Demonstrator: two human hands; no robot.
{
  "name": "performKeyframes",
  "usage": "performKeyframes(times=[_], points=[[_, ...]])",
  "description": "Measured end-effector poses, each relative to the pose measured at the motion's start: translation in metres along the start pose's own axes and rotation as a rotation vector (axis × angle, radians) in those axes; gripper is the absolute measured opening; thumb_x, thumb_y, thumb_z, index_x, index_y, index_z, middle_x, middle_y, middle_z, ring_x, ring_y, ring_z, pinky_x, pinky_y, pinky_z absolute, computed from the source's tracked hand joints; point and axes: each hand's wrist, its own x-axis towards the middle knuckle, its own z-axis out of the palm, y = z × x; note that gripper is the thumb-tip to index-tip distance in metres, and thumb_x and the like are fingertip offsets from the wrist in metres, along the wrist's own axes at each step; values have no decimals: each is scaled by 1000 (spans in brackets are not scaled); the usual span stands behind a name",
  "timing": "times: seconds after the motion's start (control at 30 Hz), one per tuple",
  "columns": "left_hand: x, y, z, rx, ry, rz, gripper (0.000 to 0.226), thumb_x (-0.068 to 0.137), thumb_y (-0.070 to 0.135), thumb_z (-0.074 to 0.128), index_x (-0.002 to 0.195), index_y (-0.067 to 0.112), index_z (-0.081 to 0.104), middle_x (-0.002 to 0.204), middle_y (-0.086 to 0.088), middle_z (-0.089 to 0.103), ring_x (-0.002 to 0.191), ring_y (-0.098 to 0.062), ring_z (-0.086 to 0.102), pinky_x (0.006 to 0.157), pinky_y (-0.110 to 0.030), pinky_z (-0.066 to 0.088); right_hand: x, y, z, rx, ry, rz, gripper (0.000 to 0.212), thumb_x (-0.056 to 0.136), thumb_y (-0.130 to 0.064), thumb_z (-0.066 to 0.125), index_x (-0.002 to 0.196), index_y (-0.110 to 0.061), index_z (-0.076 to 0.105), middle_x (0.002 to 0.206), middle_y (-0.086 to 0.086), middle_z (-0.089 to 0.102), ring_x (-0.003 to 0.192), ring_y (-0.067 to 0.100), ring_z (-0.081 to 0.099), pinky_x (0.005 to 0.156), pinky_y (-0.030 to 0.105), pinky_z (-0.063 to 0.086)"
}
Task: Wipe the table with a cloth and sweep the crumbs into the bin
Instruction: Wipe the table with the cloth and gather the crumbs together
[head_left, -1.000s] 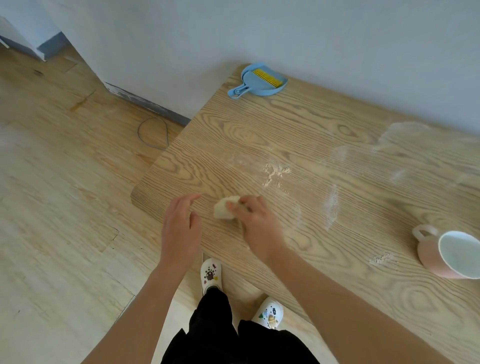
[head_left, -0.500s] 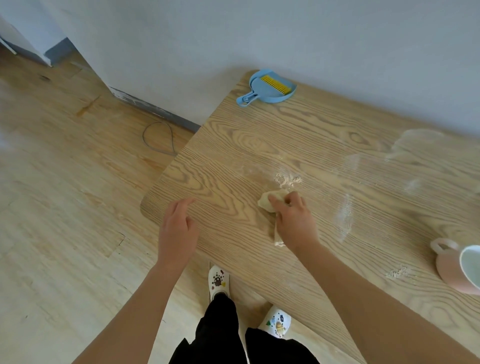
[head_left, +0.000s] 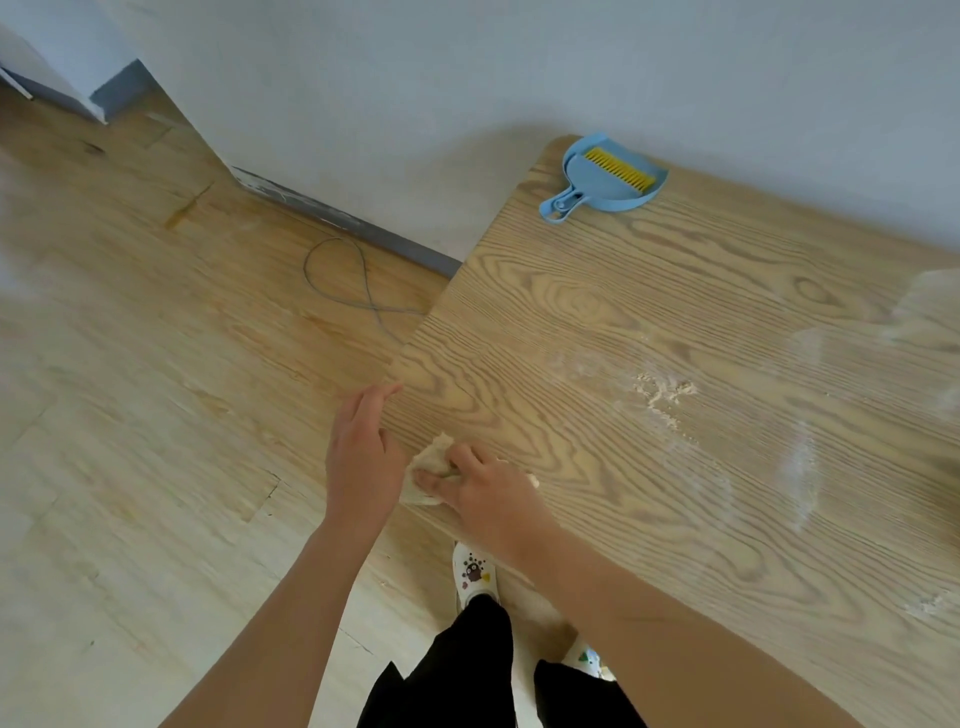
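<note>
My right hand (head_left: 488, 493) presses a small pale yellow cloth (head_left: 428, 460) flat against the wooden table (head_left: 597, 270), right at its near left corner. My left hand (head_left: 363, 457) hovers at the table's edge beside the cloth, fingers spread and empty, its palm next to the cloth. A small heap of pale crumbs (head_left: 662, 395) lies further right on the tabletop, with white smears (head_left: 802, 467) beyond it. No bin is in view.
A blue dustpan with a yellow-bristled brush (head_left: 608, 176) lies at the table's far left corner by the wall. A grey cable loop (head_left: 343, 280) lies on the wooden floor left of the table. More crumbs (head_left: 930, 605) sit near the right edge.
My right hand has dragged the cloth from beside the crumb heap back to the table's near left corner, beside my left hand. The view has shifted left and the pink mug has left the frame.
</note>
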Motion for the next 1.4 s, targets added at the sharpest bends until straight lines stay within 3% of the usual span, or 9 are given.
performKeyframes(times=[0.1,0.27,0.43,0.67,0.77,1.0,1.13,1.23,1.4], points=[[17,-6,1,-25,-43,-32,57,84,-11,35,127,22,52,125,6,48,120,-12,47,99,-37,43,-5,37,-16,2,87,196,51,86,-8,54,132,-29,48,114,8,47,104,28,46,68,39,54],[39,-20,3,-70,-109,-57,57,86,-7,34,127,29,50,128,12,46,122,-9,45,102,-37,41,-20,95,-38,-32,279,579,47,79,-1,66,116,-29,61,96,6,48,83,26,51,46,30,47],[47,-20,6,-117,-153,-28,57,87,-7,35,126,31,51,125,17,44,122,-7,43,102,-28,37,-8,59,-36,42,362,496,35,87,-15,58,121,-23,60,101,5,50,84,22,52,53,32,51],[62,-19,8,-80,-197,73,54,83,-7,39,123,25,54,121,13,48,115,-6,43,94,-24,37,50,9,-5,-1,83,338,55,86,-12,55,136,-31,40,129,5,41,112,27,42,59,32,48],[67,-19,12,-81,-251,62,54,83,-5,39,125,25,54,123,14,46,114,-2,39,94,-21,32,47,36,-16,-34,119,441,53,87,-12,54,135,-29,41,127,5,39,111,26,40,69,36,52],[76,0,31,-81,-387,224,49,85,-6,41,122,23,56,124,10,47,118,-6,42,92,-17,33,-24,107,-54,-30,414,965,42,91,-8,50,131,-22,54,114,9,46,102,28,47,69,35,50],[86,10,39,-103,-380,269,50,84,-7,42,122,23,56,125,11,48,119,-5,43,92,-14,33,2,91,-71,27,634,837,40,85,-7,56,121,-23,61,103,9,54,78,30,57,54,36,51],[97,14,44,-109,-368,326,50,83,-7,44,119,24,57,120,13,49,114,-5,47,89,-15,37,52,79,-78,-5,658,724,41,71,3,62,104,-20,68,100,7,58,62,25,57,39,30,44],[116,19,48,-99,-370,322,48,85,-7,44,119,24,57,117,20,45,107,6,44,85,-4,35,83,102,-63,-76,391,706,35,70,2,64,97,-19,70,108,8,57,89,29,58,44,25,34]])
